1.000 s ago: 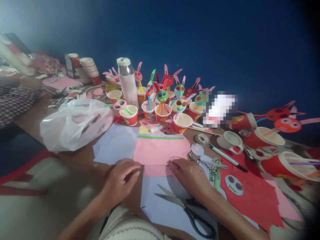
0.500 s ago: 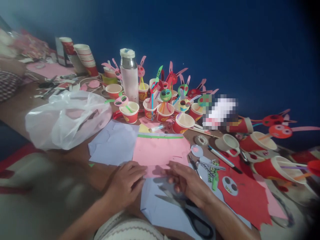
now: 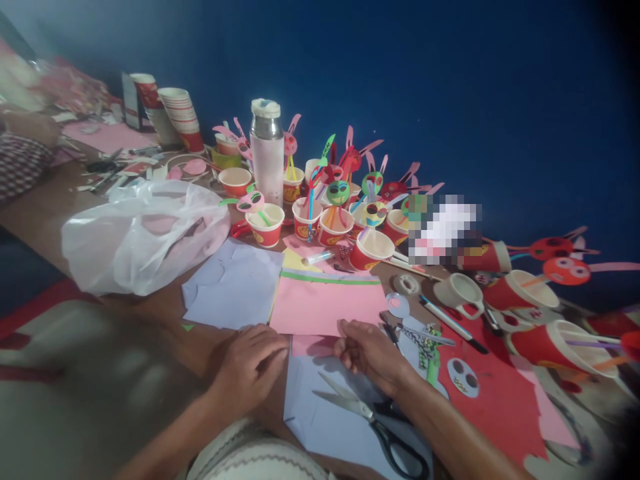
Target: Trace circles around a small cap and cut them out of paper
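A pink paper sheet lies in front of me, a green strip along its far edge. More pink paper shows under its near edge. At the near left corner my left hand has its fingers curled against the sheet, fingertips partly hidden. My right hand pinches the near edge right of centre, the other fingers folded in. Black-handled scissors lie with blades apart on pale blue paper, just below my right hand.
A white plastic bag and another pale blue sheet lie left. Behind stand a bottle and several red paper cups with paper animal faces. Tape, a mug and torn red paper are right. A co-worker's checked sleeve shows far left.
A smooth, straight-edged pink surface now faces up where ragged edges and dark marks showed. My left fingers have curled in, and my right fingers have closed at the edge. The view shifted slightly.
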Action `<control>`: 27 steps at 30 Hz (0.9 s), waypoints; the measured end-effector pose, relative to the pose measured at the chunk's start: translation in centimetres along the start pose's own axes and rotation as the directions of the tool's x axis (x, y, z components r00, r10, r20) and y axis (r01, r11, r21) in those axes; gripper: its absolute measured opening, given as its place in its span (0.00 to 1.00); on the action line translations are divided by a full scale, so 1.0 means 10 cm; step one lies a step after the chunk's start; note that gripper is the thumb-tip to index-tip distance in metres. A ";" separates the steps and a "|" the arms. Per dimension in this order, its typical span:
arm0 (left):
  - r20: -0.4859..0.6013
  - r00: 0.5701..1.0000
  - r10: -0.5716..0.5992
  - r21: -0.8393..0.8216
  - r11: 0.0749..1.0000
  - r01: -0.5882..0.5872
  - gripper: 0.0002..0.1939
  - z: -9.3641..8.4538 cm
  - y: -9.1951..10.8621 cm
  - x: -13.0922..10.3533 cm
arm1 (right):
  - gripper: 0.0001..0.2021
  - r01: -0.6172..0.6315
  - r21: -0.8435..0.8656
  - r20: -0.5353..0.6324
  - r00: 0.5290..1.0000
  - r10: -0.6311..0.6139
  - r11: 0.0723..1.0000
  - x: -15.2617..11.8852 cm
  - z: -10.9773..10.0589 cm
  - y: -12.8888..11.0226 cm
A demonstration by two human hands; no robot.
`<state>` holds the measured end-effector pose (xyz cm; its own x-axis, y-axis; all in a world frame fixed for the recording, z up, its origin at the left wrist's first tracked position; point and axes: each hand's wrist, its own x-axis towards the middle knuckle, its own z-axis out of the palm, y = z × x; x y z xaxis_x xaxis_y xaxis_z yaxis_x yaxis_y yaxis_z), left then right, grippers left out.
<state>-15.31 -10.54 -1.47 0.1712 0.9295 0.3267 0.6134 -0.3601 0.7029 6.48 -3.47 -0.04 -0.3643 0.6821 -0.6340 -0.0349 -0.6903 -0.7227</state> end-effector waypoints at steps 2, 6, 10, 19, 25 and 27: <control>-0.059 0.997 -0.039 -0.020 0.999 0.038 0.08 0.01 -0.04 -0.02 | 0.17 0.016 -0.015 -0.017 1.000 -0.016 1.000 -0.08 -0.04 0.02; -0.072 0.993 -0.094 -0.083 0.993 0.088 0.07 0.02 -0.05 -0.04 | 0.18 0.073 -0.048 -0.054 0.996 -0.076 0.996 -0.24 -0.11 0.07; -0.065 0.935 -0.349 -0.306 0.899 0.314 0.08 -0.02 0.04 -0.03 | 0.20 0.157 -0.093 -0.075 0.984 -0.165 0.983 -0.41 -0.16 0.10; 0.548 0.600 -0.583 -0.759 -0.046 0.649 0.23 -0.07 0.22 0.02 | 0.23 0.341 -0.414 0.319 0.923 -0.217 0.844 -0.71 -0.12 -0.03; 0.559 0.544 -0.625 -0.772 -0.154 0.617 0.14 -0.09 0.26 0.00 | 0.25 0.385 -0.541 0.419 0.894 -0.157 0.747 -0.58 -0.07 -0.13; 0.480 0.510 -0.714 -0.800 -0.117 0.589 0.12 -0.10 0.26 -0.01 | 0.23 0.405 -0.576 0.333 0.910 -0.249 0.710 -0.50 -0.07 -0.15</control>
<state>-14.53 -11.66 0.94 0.0191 0.7693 -0.6386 -0.5872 0.5256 0.6156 9.00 -5.63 4.02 -0.6324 0.7120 -0.3053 0.3635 -0.0752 -0.9285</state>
